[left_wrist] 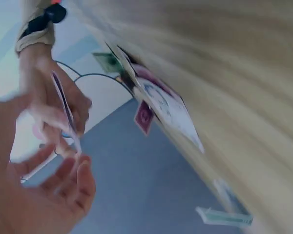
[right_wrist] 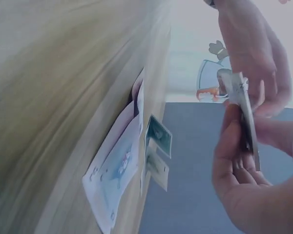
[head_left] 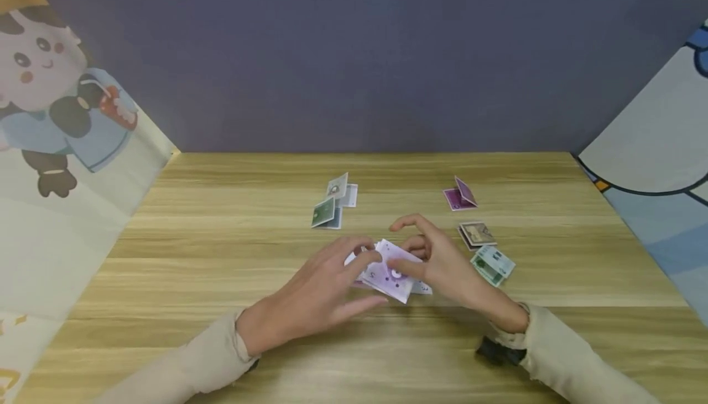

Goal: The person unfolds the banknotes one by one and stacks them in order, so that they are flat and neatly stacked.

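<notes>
A purple paper note point(head_left: 389, 272) with a printed number and dots is pinched between the thumb and fingers of my right hand point(head_left: 442, 262). In the right wrist view, this note point(right_wrist: 247, 114) stands nearly edge-on above the table. My left hand point(head_left: 321, 290) has its fingertips right at the note's left edge, thumb stretched out apart from it. The left wrist view shows those fingertips point(left_wrist: 85, 168) by the note's end. Beneath both hands, more pale purple notes point(right_wrist: 118, 168) lie overlapping on the table, partly hidden in the head view.
Folded notes stand partly opened on the wooden table point(head_left: 221, 269): a grey one point(head_left: 338, 187) and a green one point(head_left: 324, 212) at back left, a dark purple one point(head_left: 460, 196) at back right. Nearer on the right lie a brown note point(head_left: 477, 233) and a light green note point(head_left: 494, 264).
</notes>
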Demonstrator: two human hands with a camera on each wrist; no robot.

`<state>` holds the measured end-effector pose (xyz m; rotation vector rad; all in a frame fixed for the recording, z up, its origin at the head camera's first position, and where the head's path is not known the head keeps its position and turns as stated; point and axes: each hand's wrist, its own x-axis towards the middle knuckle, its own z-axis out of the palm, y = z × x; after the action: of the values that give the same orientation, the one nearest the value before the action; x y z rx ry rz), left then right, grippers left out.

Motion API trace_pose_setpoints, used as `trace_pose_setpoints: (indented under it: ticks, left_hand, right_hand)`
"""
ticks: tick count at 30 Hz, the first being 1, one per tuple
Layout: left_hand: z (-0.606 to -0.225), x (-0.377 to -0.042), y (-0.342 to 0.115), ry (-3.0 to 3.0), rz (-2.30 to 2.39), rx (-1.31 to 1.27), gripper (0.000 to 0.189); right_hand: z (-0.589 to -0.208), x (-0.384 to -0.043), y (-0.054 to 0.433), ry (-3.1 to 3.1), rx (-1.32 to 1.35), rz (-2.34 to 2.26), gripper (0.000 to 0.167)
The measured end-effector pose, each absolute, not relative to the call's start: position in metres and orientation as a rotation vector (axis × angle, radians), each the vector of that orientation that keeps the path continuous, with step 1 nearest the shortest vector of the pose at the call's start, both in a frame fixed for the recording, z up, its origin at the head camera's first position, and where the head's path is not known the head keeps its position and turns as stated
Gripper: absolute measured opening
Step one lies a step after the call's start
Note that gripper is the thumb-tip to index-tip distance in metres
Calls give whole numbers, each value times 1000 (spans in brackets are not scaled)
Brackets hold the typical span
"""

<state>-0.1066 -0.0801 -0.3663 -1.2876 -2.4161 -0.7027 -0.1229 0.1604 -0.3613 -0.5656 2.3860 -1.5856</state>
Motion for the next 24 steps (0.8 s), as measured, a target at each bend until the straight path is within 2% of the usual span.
trace_pose_setpoints:
  ticks: [5, 10, 13, 17, 20, 24]
  left_hand:
    - [-366, -115, -83, -2516, -1068, -1232, 42]
    - [-371, -123, -84, -2404, -1233, -1341, 31]
    - [-372, -125, -82, -2292, -1266, -1348, 18]
    - [-370, -126, -80, -2231, -1393, -1296, 8]
    - [-368, -125, -79, -2293, -1652, -1178, 4]
    - [-368, -124, -80, -2389, -1962, -977, 4]
  right_hand:
    - [-360, -123, 157, 2362, -598, -1736, 34]
    - [-363, -125, 155, 2269, -429, -1866, 18]
    - [-365, -124, 156, 2103, -332, -1886, 23]
    - [-368, -122, 159, 1949, -468, -1799, 33]
    - [-369, -118, 160, 1910, -592, -1709, 41]
    - [-370, -114, 160, 1812, -528, -1722, 50]
